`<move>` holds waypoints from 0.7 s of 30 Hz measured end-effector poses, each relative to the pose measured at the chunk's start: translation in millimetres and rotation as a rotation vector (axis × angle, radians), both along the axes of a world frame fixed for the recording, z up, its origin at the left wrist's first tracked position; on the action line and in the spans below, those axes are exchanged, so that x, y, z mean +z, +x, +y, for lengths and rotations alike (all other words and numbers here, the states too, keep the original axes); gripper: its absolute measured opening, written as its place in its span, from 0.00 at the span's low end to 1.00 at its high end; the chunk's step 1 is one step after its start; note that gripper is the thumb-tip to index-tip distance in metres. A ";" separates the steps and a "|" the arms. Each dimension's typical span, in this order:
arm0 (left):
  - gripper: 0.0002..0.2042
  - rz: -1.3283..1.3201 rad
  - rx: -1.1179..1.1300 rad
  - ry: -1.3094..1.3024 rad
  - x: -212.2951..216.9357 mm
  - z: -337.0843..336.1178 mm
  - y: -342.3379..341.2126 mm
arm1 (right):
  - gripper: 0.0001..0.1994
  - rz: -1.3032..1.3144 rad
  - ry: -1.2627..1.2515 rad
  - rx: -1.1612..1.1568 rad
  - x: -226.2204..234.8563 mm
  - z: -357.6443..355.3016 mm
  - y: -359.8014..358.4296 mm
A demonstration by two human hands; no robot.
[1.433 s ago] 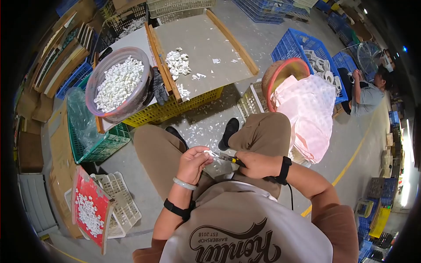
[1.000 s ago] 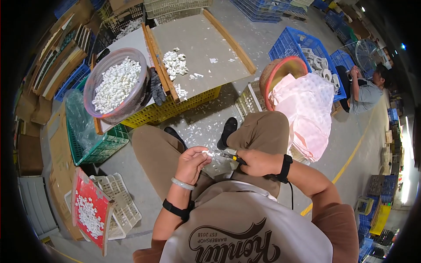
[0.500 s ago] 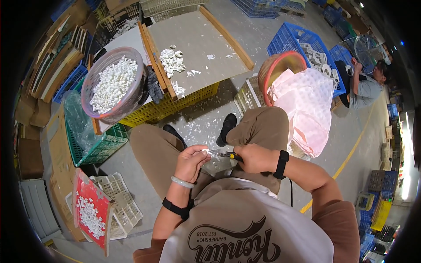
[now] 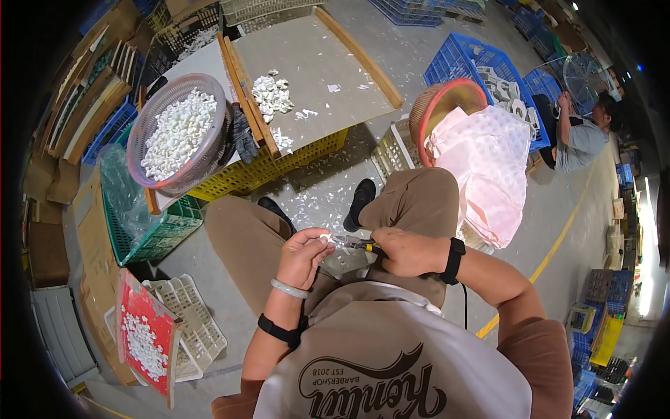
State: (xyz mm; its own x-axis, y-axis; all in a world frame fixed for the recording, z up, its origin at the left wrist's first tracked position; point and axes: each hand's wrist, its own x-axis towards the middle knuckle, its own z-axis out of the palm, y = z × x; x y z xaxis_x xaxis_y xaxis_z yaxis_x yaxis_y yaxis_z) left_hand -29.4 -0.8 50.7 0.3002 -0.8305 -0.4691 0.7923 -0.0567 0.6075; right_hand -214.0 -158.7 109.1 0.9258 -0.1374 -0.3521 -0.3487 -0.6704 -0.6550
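Between the fingertips of my left hand (image 4: 301, 260) is pinched a small white plastic piece (image 4: 325, 238). My right hand (image 4: 408, 251) is wrapped round the yellow-and-black handles of a pair of cutting pliers (image 4: 363, 244). The jaws of the pliers point left and lie at the white piece; whether they touch it I cannot tell. Both hands are above my lap, between my knees. A pink mesh basket (image 4: 130, 140) full of small white pieces stands ahead on the left. Beside it, a pile of white pieces (image 4: 272, 95) lies on a wood-edged board (image 4: 314, 59).
A dark glove (image 4: 244, 136) lies by the basket. To the right, a pink sheet (image 4: 488, 167) hangs over a red basket (image 4: 426, 115), near a blue crate (image 4: 453, 63) of white parts. Lower left is a red board (image 4: 164, 325) with white pieces. A person (image 4: 586, 136) sits far right.
The pliers' jaws have drawn slightly back from the left fingertips, and their handles look a little more spread. Both hands are otherwise almost where they were.
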 end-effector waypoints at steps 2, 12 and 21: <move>0.06 -0.006 0.005 0.006 0.7 0.2 -0.3 | 0.12 -0.016 -0.041 0.004 3.5 1.5 3.4; 0.04 0.100 0.005 -0.052 -9.0 2.1 2.9 | 0.11 0.120 0.116 -0.120 -3.9 -0.9 1.6; 0.06 0.240 0.008 -0.097 -5.9 1.8 4.8 | 0.12 0.144 0.213 -0.149 6.3 8.7 -2.3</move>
